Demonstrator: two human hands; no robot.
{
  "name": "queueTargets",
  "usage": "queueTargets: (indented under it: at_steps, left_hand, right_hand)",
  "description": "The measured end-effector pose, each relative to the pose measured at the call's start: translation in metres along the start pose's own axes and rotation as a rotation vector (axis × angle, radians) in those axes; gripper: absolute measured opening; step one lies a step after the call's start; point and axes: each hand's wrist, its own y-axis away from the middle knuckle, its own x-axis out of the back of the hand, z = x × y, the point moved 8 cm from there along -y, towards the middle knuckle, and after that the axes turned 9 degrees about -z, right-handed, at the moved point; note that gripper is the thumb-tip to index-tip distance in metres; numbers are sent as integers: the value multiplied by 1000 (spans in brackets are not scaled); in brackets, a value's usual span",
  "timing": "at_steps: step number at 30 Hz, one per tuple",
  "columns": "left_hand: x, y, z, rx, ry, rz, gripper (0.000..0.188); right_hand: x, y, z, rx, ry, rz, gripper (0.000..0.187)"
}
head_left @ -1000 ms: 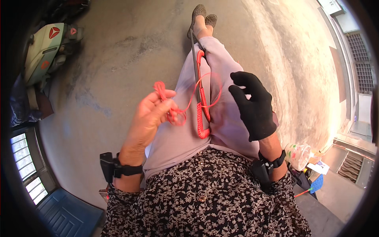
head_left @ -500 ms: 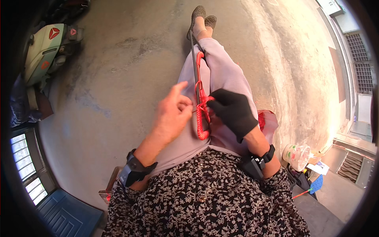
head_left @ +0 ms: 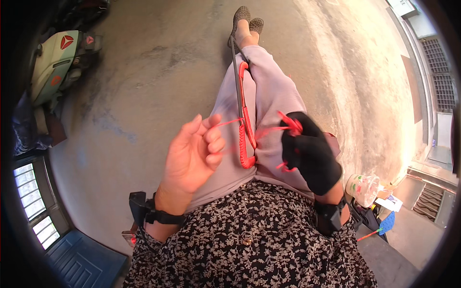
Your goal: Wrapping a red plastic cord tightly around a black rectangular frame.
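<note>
Red cord (head_left: 294,126), bunched in right hand (head_left: 312,156), strand (head_left: 230,123) in left hand (head_left: 193,156), bag (head_left: 363,190) contents unclear

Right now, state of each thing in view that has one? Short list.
Left hand: bare, fingers curled; red strand reaches them, grip unclear.
Right hand: black-gloved, closed on red cord.
Red cord: bunched at the right hand; strands run toward the frame.
Frame: lying along the legs, partly wrapped in red, partly bare dark rod.
Wristbands: fastened, one per arm.
Shoes: worn.
Plastic bag: bulging, contents unclear.
</note>
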Motion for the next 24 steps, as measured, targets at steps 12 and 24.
queueTargets:
  at_steps: [12, 24]
  left_hand:
    - [34, 76, 14, 228, -928, 393, 23]
    - [35, -25, 2, 229, -864, 319, 28]
  right_hand:
    - [-27, -21, 55, -271, 980, 9, 31]
    - [-27, -17, 65, -154, 1057, -21, 37]
